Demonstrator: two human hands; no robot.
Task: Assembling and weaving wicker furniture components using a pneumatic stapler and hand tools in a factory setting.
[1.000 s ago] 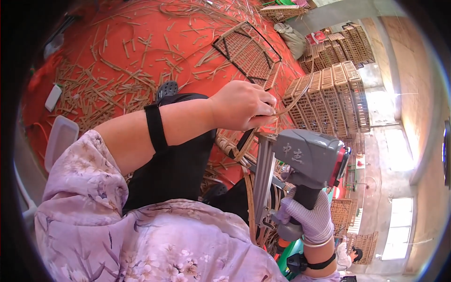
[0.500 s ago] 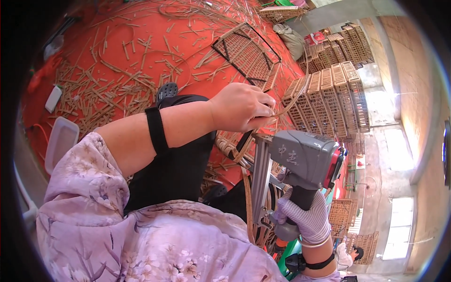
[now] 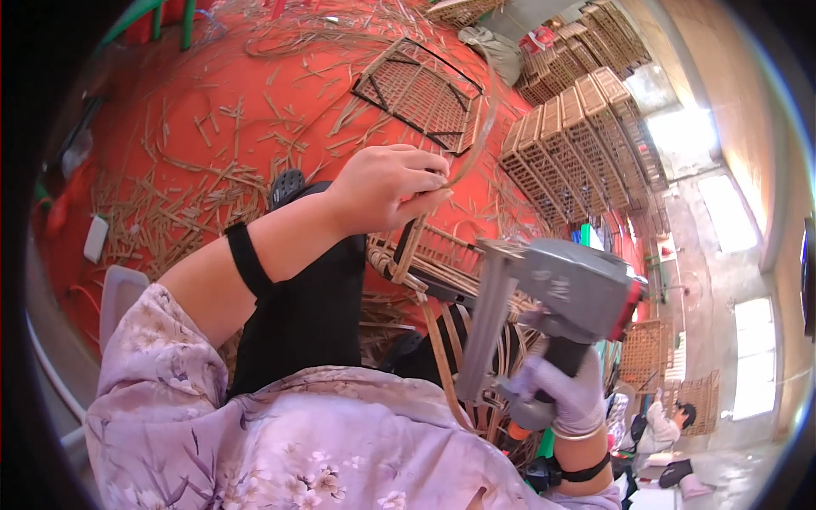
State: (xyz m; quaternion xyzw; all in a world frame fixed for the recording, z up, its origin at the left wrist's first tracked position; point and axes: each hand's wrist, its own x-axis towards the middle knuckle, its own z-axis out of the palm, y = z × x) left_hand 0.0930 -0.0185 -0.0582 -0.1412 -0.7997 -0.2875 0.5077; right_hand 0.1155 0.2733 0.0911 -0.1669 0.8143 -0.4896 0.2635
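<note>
My left hand [image 3: 387, 189] is bare and pinches a thin tan rattan strip [image 3: 486, 127] that arcs up and away from the fingertips. In a striped glove, my right hand [image 3: 565, 387] grips the handle of a grey nail gun [image 3: 569, 285] with a long metal magazine. Part of a wicker frame [image 3: 442, 246], wrapped with strips at its corner, lies just below my left hand. The nail gun's nose is beside this frame; whether they touch cannot be made out. Loose strips [image 3: 439, 348] hang from the frame toward my lap.
A woven lattice panel [image 3: 421, 92] with dark edges lies on the red floor [image 3: 314, 76]. Cut offcuts [image 3: 170, 204] litter the left. Stacked wicker crates [image 3: 582, 149] stand at the right. Farther off, another person [image 3: 663, 425] sits at the lower right.
The nail gun has swung right, away from my left hand and the frame corner. My left hand has shifted left with the strip, and the view has turned slightly.
</note>
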